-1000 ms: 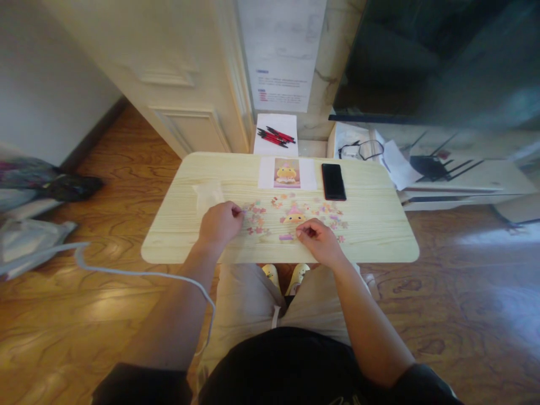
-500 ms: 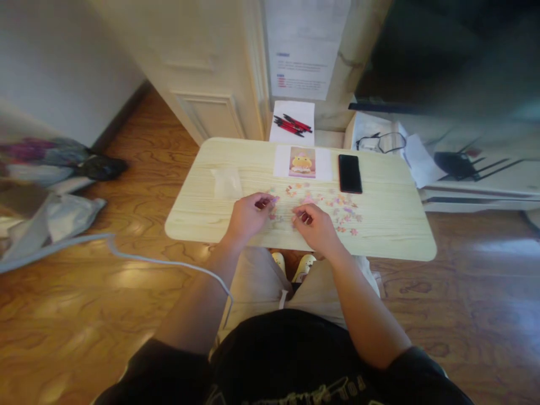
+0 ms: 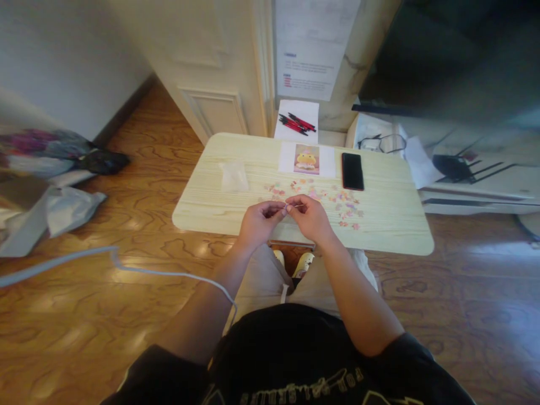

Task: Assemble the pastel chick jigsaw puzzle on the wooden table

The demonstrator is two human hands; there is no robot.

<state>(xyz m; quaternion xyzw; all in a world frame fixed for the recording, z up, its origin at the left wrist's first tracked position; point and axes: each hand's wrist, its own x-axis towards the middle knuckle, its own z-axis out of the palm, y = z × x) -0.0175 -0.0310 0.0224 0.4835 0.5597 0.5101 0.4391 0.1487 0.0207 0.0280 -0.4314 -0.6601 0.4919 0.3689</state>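
Over the near side of the table, my left hand and my right hand meet fingertip to fingertip. Both are closed in a pinch around small pale jigsaw puzzle pieces, mostly hidden by the fingers. Loose puzzle pieces in pink, orange and purple lie scattered to the right of my right hand. More pink pieces lie just beyond my left hand. A sheet of white paper with a printed picture of a yellow cartoon figure lies behind the pieces.
A black phone lies at the table's back right. To the left is a translucent plastic bag on the wooden table. Red and black pens rest on paper past the back edge. A pale cable hangs at my left.
My hands have come together from apart, now touching at the fingertips. The left hand moved right with its puzzle piece, uncovering pink pieces behind it. The view has shifted slightly.
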